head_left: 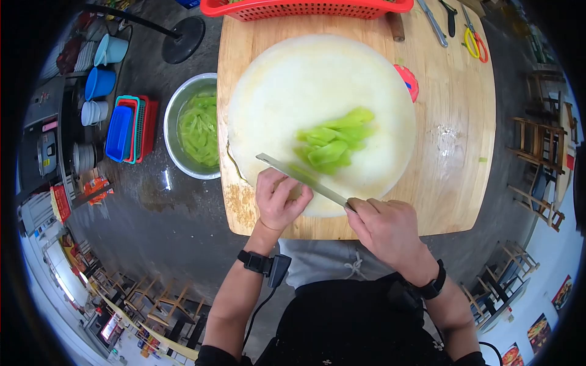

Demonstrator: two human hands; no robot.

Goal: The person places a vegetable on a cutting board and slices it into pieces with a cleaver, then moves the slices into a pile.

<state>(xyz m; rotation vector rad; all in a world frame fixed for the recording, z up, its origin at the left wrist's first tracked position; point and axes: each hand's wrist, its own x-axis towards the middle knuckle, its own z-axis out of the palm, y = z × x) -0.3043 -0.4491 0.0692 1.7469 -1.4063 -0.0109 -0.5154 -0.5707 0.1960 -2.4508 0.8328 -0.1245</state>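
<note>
My right hand is closed round the handle of a kitchen knife, its blade slanting up and left over a round, pale cutting board. On the near side of the blade, my left hand has curled fingers close against it. What lies under those fingertips is hidden. A narrow green strip shows along the blade's far edge. Just beyond the knife, thin light-green vegetable slices lie in a loose pile on the board.
Left of the wooden table, a metal basin holds green slices in water. A red basket stands at the table's far edge. Scissors, a peeler and another knife lie far right. Stacked plastic baskets stand farther left.
</note>
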